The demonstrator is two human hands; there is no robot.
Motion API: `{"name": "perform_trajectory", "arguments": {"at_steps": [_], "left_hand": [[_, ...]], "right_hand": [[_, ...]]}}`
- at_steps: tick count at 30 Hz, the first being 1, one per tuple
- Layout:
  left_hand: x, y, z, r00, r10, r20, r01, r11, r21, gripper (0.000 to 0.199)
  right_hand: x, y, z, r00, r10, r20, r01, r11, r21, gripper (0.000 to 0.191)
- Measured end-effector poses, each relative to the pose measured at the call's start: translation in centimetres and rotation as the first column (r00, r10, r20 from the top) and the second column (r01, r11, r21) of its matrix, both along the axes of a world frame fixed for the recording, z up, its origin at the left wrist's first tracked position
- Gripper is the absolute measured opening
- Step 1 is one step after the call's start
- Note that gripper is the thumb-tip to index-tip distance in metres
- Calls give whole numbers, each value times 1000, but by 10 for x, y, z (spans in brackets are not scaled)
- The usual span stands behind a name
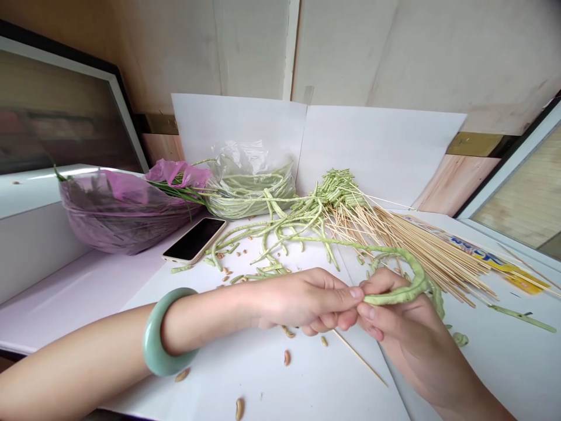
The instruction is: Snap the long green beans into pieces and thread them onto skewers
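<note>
A long green bean [414, 286] loops over my right hand [412, 333], whose thumb and fingers are closed on it near one end. My left hand [319, 298], a pale green bangle [153, 333] on its wrist, meets the right at that end, with thumb and forefinger pinched there. Its other fingers are curled under. Below the hands a thin wooden skewer [362, 358] slants to the right; its upper end is hidden, so I cannot tell whether it is held or lies on the paper. Loose long beans [272, 225] spread behind the hands.
Many skewers [421, 251] lie fanned at the right, the far ones loaded with folded beans [337, 187]. A clear bag of beans [249, 181], a purple bag of greens [127, 210] and a phone [194, 241] stand left. Brown seeds [287, 357] dot the white paper.
</note>
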State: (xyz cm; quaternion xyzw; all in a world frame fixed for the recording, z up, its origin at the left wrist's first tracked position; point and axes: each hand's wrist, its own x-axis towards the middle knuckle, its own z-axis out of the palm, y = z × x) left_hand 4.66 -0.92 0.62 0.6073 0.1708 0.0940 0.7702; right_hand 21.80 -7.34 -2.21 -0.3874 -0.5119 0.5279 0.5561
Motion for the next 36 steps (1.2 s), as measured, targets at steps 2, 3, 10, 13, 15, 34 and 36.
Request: {"name": "perform_trajectory", "arguments": {"at_steps": [2, 3, 10, 13, 15, 34, 36], "left_hand": [[0, -1, 2, 1000, -7, -29, 8, 999, 34, 46], [0, -1, 3, 999, -22, -36, 24, 998, 53, 46], [-4, -2, 6, 941, -244, -233, 311, 897, 315, 27], [-5, -6, 4, 923, -251, -293, 359, 837, 413, 19], [-6, -9, 7, 918, -221, -331, 366, 795, 484, 16], [-12, 26, 7, 992, 18, 122, -36, 989, 147, 47], [-11, 27, 5, 982, 69, 174, -85, 993, 87, 45]], "right_hand": [[3, -1, 0, 999, 26, 45, -25, 999, -28, 25], [4, -1, 0, 996, 61, 67, -58, 997, -47, 26], [2, -11, -3, 875, 436, 211, -427, 900, -91, 21], [-3, -15, -4, 850, 450, 273, -439, 892, -102, 22], [-5, -16, -4, 848, 435, 302, -410, 900, -146, 21], [-1, 0, 7, 930, 133, 344, -45, 967, -252, 32], [-1, 0, 7, 916, 142, 375, -47, 967, -252, 32]]}}
